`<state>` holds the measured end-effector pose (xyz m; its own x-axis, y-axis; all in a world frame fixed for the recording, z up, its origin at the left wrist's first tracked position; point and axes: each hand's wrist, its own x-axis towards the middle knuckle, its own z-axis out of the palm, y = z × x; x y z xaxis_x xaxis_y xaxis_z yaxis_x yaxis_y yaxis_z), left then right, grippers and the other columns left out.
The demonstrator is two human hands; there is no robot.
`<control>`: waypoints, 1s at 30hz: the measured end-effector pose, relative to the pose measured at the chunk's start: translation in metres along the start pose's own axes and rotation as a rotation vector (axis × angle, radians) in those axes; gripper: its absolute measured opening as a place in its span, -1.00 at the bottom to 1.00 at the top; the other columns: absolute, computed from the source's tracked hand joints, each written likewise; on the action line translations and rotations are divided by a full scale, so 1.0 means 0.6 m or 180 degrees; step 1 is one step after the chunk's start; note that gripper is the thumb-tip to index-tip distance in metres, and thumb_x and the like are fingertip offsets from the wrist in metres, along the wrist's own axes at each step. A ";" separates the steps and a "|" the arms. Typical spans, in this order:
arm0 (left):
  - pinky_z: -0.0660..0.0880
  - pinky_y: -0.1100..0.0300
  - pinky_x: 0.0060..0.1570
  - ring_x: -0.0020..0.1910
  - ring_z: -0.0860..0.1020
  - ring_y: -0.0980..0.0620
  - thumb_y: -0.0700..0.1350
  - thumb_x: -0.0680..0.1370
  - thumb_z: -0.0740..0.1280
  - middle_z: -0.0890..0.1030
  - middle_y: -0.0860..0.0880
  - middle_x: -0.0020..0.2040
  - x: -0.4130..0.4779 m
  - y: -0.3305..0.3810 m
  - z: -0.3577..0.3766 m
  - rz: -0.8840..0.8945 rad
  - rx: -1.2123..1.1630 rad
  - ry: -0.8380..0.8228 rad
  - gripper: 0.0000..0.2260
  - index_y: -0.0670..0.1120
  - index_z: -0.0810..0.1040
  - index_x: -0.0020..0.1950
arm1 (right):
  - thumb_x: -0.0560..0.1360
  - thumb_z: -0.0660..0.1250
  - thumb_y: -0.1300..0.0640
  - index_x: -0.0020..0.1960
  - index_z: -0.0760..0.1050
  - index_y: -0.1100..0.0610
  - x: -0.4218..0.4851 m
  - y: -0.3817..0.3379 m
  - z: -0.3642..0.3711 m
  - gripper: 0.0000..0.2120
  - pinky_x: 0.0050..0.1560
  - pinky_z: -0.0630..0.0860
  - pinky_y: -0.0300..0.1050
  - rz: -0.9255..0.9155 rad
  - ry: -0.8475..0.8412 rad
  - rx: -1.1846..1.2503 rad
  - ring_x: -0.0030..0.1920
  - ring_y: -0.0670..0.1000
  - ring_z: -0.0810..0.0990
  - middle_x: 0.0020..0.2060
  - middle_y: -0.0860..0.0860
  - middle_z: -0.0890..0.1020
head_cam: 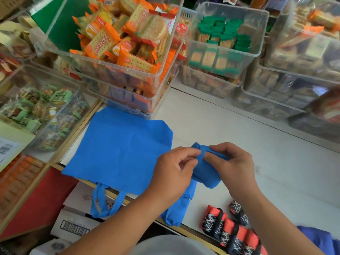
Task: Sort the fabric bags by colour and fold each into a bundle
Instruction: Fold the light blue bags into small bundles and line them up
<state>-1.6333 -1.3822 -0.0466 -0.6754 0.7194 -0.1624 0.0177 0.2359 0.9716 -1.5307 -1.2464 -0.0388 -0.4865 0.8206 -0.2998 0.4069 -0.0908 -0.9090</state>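
Hanging over the front edge of the white tabletop (257, 144), the handles (103, 201) of a flat blue bag (117, 148) are seen. Its far edge is pushed up against stacked clear bins (128, 74) of snack packets. Bare tabletop is left open right of the hands, up to the bins along the back. A folded blue bundle (207, 173) is held over the tabletop, just beside the flat bag. A blue strap (202, 153) across it is pinched by the left hand (174, 173) fingers. The bundle is gripped by the right hand (233, 162) fingers. Red-and-black bundles (230, 230) are lined up at the near edge. Packet print is too blurred to be read. A barcode is seen on a cardboard box (73, 227) below.
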 end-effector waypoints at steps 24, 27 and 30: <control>0.60 0.25 0.00 0.09 0.63 0.11 -0.09 0.56 0.49 0.69 0.10 0.02 -0.011 0.011 0.011 -0.0513 -0.0752 0.0560 -0.85 0.14 0.67 0.09 | 0.32 0.66 0.23 -0.12 0.72 0.08 -0.013 -0.027 0.009 -0.80 -0.19 0.64 -0.12 0.0387 -0.0136 0.0628 -0.15 -0.01 0.70 -0.16 0.01 0.74; 0.58 0.32 -0.03 0.10 0.61 0.15 -0.11 0.54 0.52 0.67 0.11 0.03 -0.011 0.007 0.008 -0.0453 -0.0641 0.0656 -0.83 0.13 0.68 0.06 | 0.46 0.56 0.20 -0.05 0.72 -0.02 -0.017 -0.021 0.010 -0.86 -0.19 0.61 -0.23 0.0231 -0.0347 0.0380 -0.09 -0.04 0.70 -0.11 -0.07 0.74; 0.61 0.26 -0.01 0.08 0.64 0.11 -0.16 0.51 0.54 0.69 0.10 0.01 -0.008 0.007 0.001 -0.0513 -0.0796 0.0680 -0.81 0.10 0.71 0.04 | 0.54 0.48 0.23 0.09 0.68 0.01 -0.017 -0.023 -0.001 -0.82 -0.11 0.62 -0.23 0.0001 -0.0930 0.0202 -0.02 -0.06 0.71 -0.03 -0.08 0.74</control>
<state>-1.6293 -1.3840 -0.0416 -0.7939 0.5271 -0.3030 -0.2646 0.1493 0.9527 -1.5305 -1.2532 -0.0232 -0.6921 0.6242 -0.3624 0.3623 -0.1338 -0.9224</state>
